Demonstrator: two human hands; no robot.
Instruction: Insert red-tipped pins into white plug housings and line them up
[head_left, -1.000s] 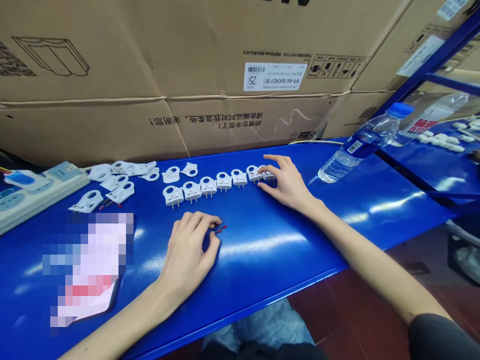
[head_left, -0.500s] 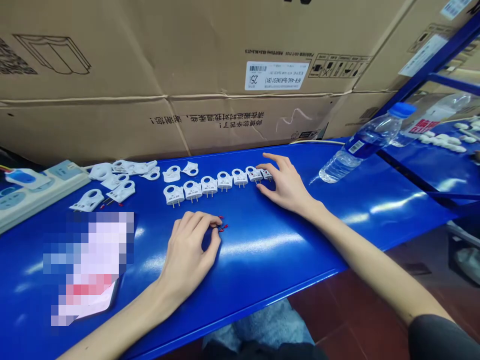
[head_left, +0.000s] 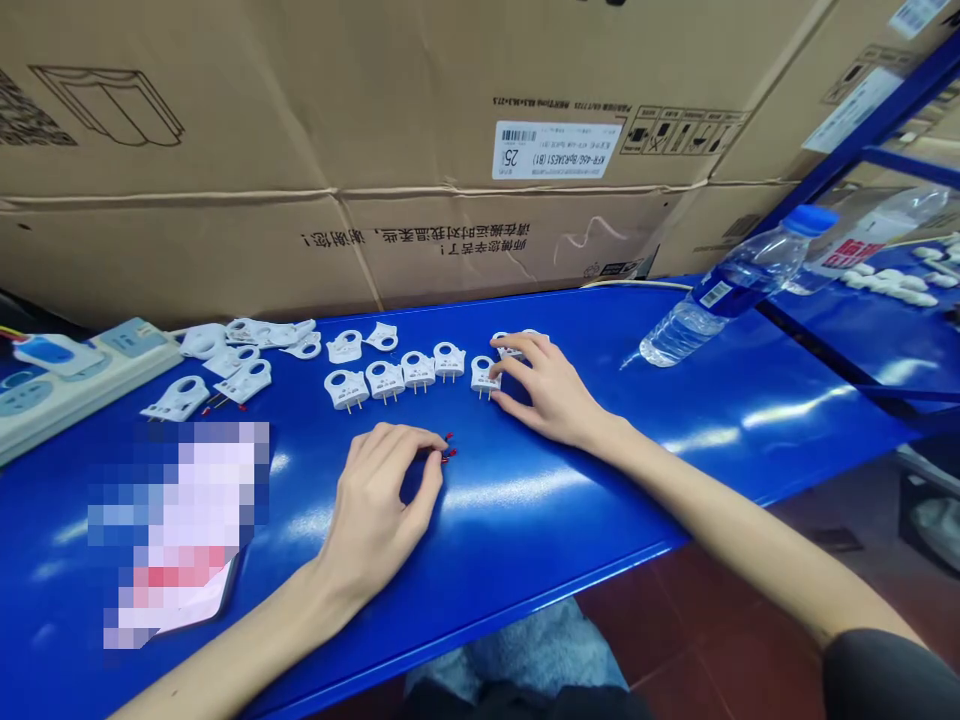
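A row of several white two-pin plug halves [head_left: 397,375] lies on the blue table [head_left: 525,500]. My right hand [head_left: 544,385] rests at the row's right end, thumb and fingers pinched on one white plug half [head_left: 484,377] pulled slightly out of the row toward me. Another plug half [head_left: 510,345] lies under its fingers. My left hand [head_left: 382,490] lies nearer me, fingers curled, its thumb and forefinger pinching small red-tipped parts [head_left: 448,447] against the table.
A heap of white plug covers [head_left: 240,355] lies at the left, beside a power strip [head_left: 67,375]. A blurred flat object [head_left: 176,530] lies near the front edge. A water bottle [head_left: 727,285] lies on its side at right. Cardboard boxes [head_left: 375,150] wall off the back.
My right hand slid left along the row and drew one plug half out toward me. My left hand stayed on the red-tipped parts.
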